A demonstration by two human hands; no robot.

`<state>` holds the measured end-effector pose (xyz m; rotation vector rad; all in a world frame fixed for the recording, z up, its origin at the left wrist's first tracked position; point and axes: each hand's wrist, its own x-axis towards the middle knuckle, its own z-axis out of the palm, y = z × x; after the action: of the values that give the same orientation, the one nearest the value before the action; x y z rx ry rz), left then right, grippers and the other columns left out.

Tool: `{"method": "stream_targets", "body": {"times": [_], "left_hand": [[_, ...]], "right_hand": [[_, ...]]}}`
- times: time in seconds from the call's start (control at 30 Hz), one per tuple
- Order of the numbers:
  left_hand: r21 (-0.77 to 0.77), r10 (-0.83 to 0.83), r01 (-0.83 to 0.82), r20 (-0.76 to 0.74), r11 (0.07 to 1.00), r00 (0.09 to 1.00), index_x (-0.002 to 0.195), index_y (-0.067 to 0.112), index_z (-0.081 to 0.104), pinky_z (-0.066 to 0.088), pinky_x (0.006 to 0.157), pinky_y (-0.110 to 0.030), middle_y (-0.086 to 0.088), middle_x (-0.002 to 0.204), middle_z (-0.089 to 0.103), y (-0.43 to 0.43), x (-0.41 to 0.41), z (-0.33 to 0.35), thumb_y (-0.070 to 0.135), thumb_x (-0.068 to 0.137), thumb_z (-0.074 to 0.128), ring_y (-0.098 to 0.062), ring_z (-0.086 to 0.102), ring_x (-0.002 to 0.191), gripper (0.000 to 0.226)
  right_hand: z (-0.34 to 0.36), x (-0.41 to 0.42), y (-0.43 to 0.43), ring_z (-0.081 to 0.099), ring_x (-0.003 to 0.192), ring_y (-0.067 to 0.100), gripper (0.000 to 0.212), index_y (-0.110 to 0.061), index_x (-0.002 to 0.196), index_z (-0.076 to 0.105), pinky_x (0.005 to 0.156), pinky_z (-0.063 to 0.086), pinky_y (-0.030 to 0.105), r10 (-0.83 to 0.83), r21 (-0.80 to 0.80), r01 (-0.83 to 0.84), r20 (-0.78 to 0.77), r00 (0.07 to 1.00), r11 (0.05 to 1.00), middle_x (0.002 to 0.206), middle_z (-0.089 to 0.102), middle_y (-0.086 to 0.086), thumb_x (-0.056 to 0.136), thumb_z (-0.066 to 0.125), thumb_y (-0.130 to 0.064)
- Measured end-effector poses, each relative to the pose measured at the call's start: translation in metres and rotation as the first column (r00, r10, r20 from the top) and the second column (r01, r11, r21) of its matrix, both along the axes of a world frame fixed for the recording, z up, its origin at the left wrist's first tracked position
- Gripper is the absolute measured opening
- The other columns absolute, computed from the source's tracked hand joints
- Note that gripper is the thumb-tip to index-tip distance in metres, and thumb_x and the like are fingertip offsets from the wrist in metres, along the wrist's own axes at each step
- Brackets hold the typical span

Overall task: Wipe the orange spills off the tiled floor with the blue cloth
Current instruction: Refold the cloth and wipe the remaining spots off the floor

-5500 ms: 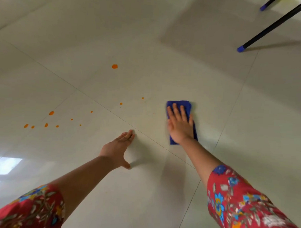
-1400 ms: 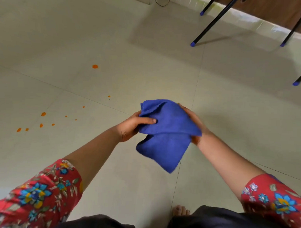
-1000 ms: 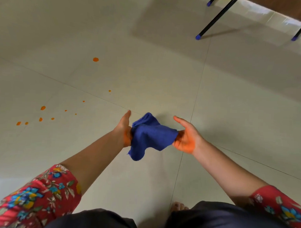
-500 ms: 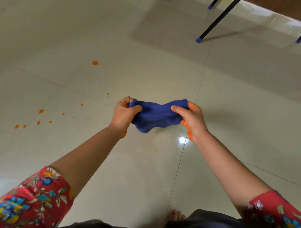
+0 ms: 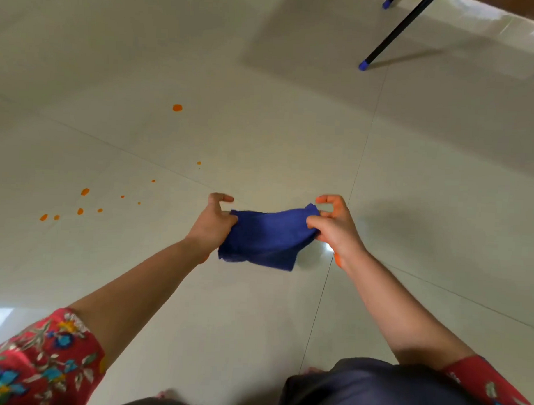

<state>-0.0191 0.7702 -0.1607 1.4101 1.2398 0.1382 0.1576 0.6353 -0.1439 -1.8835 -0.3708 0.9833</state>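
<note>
Blue cloth [image 5: 266, 238], crumpled, both hands gripping

Both bare forearms reach forward and slightly inward, red floral sleeves pushed up near the elbows. Left hand [image 5: 212, 223] pinches the left edge of the crumpled dark blue fabric cloth [image 5: 266, 238], thumb on top, index finger curled free above. Right hand [image 5: 334, 227] pinches the right edge between thumb and fingers, upper fingers hooked. Orange stain on the right palm heel and fingertips. Hands level, apart, backs facing up. Dark-clothed knees at bottom edge.
</note>
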Motion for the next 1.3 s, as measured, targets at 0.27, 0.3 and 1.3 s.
{"method": "stream_targets", "body": {"times": [0.27,0.3,1.3], "left_hand": [[0.421,-0.184,0.085,0.201,0.903,0.962,0.126,0.023,0.059,0.047,0.094,-0.024,0.005,0.117,0.059,0.018,0.027,0.041,-0.009,0.078,0.050,-0.012,0.056,0.110,0.059],[0.534,-0.210,0.076,0.194,0.842,0.958,0.126,0.022,0.059,0.048,0.091,-0.023,0.004,0.113,0.059,0.022,0.033,0.051,-0.007,0.077,0.055,-0.011,0.056,0.104,0.057],[0.370,-0.305,0.536,-0.525,0.759,0.794,0.132,0.016,0.044,0.048,0.084,-0.037,-0.009,0.125,0.050,0.048,0.038,-0.106,0.023,0.093,0.052,-0.027,0.046,0.115,0.041]], "right_hand": [[0.035,0.027,0.015,0.066,0.082,0.002,0.050,-0.028,0.105,0.070,0.082,0.050,0.020,0.053,0.146,-0.129,0.438,0.898,0.981,0.093,0.070,-0.018,0.076,0.057,0.010],[0.043,0.030,0.017,0.064,0.078,-0.001,0.046,-0.027,0.106,0.070,0.079,0.050,0.018,0.029,0.159,-0.132,0.526,0.850,0.978,0.089,0.068,-0.023,0.076,0.063,0.007],[-0.114,0.037,0.069,0.061,0.094,0.024,0.040,-0.019,0.114,0.057,0.074,0.051,0.033,0.470,-0.586,-0.230,0.297,0.831,0.777,0.113,0.065,0.003,0.079,0.069,-0.033]]}}
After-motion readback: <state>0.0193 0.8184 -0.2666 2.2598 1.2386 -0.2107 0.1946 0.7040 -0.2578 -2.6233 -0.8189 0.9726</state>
